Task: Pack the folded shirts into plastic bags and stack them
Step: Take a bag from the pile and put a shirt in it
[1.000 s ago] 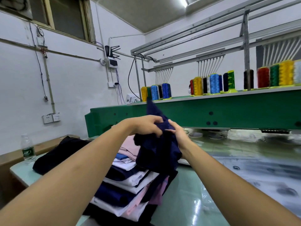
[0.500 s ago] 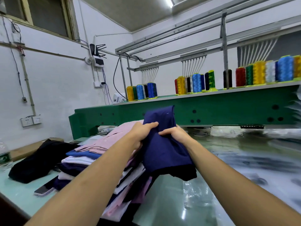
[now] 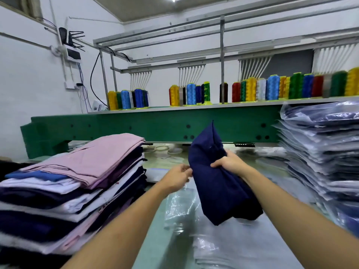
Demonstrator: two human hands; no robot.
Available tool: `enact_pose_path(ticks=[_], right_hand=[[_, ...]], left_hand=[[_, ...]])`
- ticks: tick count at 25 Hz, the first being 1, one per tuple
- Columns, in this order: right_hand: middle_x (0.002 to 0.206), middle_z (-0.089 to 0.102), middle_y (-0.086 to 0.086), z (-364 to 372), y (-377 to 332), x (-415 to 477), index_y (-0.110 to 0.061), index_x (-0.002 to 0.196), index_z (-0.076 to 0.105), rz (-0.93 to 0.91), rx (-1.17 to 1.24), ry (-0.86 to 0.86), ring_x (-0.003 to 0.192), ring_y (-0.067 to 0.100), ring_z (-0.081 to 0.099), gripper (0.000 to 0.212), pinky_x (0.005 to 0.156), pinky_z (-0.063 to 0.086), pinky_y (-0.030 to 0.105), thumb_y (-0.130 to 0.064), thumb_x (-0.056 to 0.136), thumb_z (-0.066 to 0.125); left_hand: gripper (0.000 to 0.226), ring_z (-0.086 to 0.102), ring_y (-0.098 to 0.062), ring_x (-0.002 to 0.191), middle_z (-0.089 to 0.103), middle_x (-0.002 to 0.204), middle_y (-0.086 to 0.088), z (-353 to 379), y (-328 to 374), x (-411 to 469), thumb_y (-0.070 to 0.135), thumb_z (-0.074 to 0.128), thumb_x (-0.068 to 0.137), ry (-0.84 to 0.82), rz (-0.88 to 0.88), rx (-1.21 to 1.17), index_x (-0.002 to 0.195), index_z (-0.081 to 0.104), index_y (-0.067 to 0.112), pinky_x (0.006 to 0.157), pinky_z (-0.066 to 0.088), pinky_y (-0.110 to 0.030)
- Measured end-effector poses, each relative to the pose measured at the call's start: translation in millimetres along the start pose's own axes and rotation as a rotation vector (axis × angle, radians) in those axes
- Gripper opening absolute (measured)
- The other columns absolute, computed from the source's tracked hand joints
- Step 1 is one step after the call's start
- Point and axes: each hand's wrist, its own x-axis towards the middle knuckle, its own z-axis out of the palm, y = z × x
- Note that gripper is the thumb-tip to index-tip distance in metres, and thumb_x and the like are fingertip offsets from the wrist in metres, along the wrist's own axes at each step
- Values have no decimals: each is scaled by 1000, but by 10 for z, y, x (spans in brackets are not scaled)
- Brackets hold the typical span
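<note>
Navy shirt (image 3: 219, 183) is hanging nearly upright over the flat plastic bags (image 3: 180, 208), the right hand (image 3: 228, 164) gripping its middle while the left hand (image 3: 177, 176) is curling at its edge, grip unclear.

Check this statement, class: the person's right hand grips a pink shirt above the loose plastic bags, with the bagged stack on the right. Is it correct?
Not quite: the colour is wrong. In the head view the right hand grips a navy shirt above the loose plastic bags, with the bagged stack on the right.
</note>
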Motion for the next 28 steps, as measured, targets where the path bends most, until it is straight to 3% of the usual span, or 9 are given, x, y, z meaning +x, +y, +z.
enact_pose_path(ticks=[3, 5, 10, 12, 16, 19, 22, 25, 28], right_hand=[[92, 73, -4, -399, 102, -140, -19, 103, 66, -30, -189, -14, 86, 16, 67, 44, 66, 53, 21, 16, 77, 63], [96, 73, 4, -580, 162, -231, -19, 107, 66, -55, -303, -50, 90, 22, 67, 48, 75, 54, 31, 17, 76, 59], [84, 71, -3, -776, 234, -417, -19, 100, 68, -132, -431, -101, 73, 9, 64, 49, 63, 51, 27, 19, 73, 52], [90, 71, -3, -781, 252, -483, -20, 107, 69, -174, -500, -141, 74, 7, 63, 57, 62, 49, 25, 20, 73, 47], [123, 69, -3, -725, 162, -531, -24, 136, 63, -270, -571, -199, 109, 13, 64, 82, 84, 51, 20, 20, 72, 36], [138, 58, -8, -678, 5, -526, -33, 141, 59, -347, -545, -195, 124, 9, 55, 92, 94, 46, 9, 22, 70, 34], [143, 55, -8, -639, 4, -554, -35, 139, 61, -363, -511, -246, 129, 8, 52, 93, 102, 42, 12, 23, 69, 38], [141, 59, -10, -657, 169, -606, -42, 135, 62, -311, -466, -303, 126, 7, 57, 94, 100, 47, 17, 21, 68, 42], [140, 60, -13, -758, 307, -609, -44, 134, 63, -274, -440, -325, 127, 4, 56, 94, 101, 46, 17, 20, 67, 45]], left_hand=[[71, 54, -15, 128, 53, 145, 5, 223, -279, -123, 49, 75, 85, -282, 4, 396, 145, 48, 24, 108, 43, -32], [78, 53, -17, 127, 50, 146, 10, 340, -394, -193, 65, 73, 78, -359, 5, 631, 146, 45, 37, 109, 43, -37], [31, 63, -30, 106, 64, 123, -7, 362, -520, -157, 43, 47, 100, -198, 159, 1077, 124, 61, 28, 89, 51, -38], [19, 61, -29, 95, 64, 112, -7, 372, -503, -171, 36, 46, 102, -205, 286, 1102, 107, 57, 21, 79, 49, -37], [11, 52, -27, 79, 62, 100, -5, 348, -442, -120, 30, 42, 106, -13, 408, 1120, 100, 45, 21, 63, 36, -36], [22, 63, -34, 91, 65, 106, -10, 321, -338, 2, 35, 45, 104, 68, 249, 1166, 112, 55, 18, 66, 43, -36], [21, 63, -28, 103, 64, 115, -5, 393, -368, 124, 31, 45, 103, 17, -7, 960, 114, 58, 18, 86, 52, -36], [14, 56, -23, 61, 63, 78, -6, 438, -434, 241, 11, 46, 96, 173, -212, 363, 94, 59, 14, 57, 45, -29], [15, 46, -23, 73, 59, 78, -9, 348, -350, 336, 11, 48, 96, 380, -268, -203, 85, 58, 11, 64, 35, -33]])
